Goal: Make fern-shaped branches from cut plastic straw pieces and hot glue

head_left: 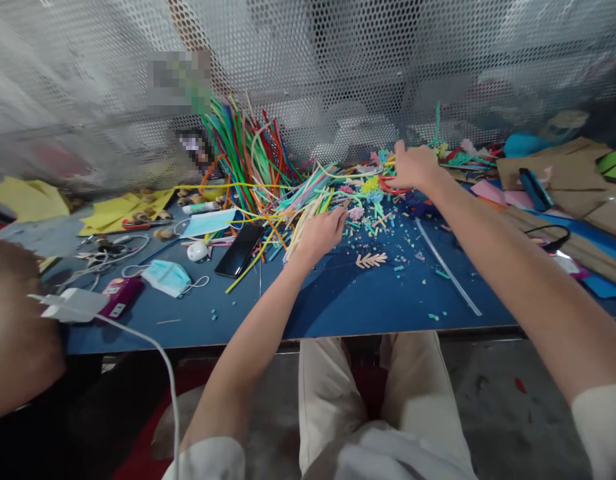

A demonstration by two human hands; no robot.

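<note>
Perforated metal backs the blue surface, which is crowded with craft scraps on my feed. From the head view, I see my left hand low over the surface, fingers curled close together; I can't tell whether they grip anything. Pale stems lie just beside it on its left, and a pink piece sits right by its fingertips.

Farther out and to the right, my right hand reaches down into a colourful pile, fingers bent narrow. Red strips show at its fingertips, but I can't make out whether it holds them. The pile spreads between both hands, with cut bits strewn nearer me.

A beige frond lies to the right of my left hand and nearer me. Below my right hand runs a clear rod; brown card is off to its right. Left of my left hand are a phone, a white case and a face mask. Well beyond those, another person's arm shows.
</note>
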